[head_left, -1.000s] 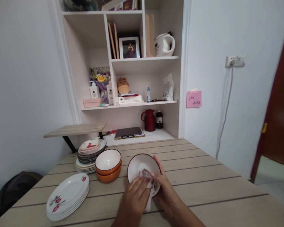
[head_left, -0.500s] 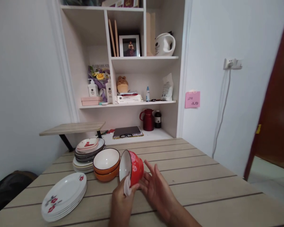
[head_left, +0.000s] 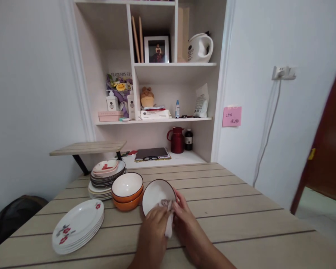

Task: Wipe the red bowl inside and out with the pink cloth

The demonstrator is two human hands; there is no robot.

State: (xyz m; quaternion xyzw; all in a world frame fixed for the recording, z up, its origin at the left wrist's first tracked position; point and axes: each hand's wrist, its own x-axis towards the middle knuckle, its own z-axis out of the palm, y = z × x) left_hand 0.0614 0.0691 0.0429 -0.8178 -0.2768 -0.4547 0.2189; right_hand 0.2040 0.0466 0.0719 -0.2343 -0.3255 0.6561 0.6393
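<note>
A red bowl is held up off the table, its white inside tilted toward me and its outer side mostly hidden. My right hand grips it at the right rim, thumb on the near edge. With my left hand I press a pale crumpled cloth against the inside of the bowl near the lower right rim. Just left of the bowl stand two stacked orange bowls with white insides.
White oval plates with red flowers are stacked at the left front. Behind them stands a taller pile of dishes beside a small raised wooden shelf. A red jug and a dark bottle stand at the back.
The bowl has turned so its inside faces me. My right hand has closed on its rim, and my left hand has moved from holding the edge to the inside with the cloth.
</note>
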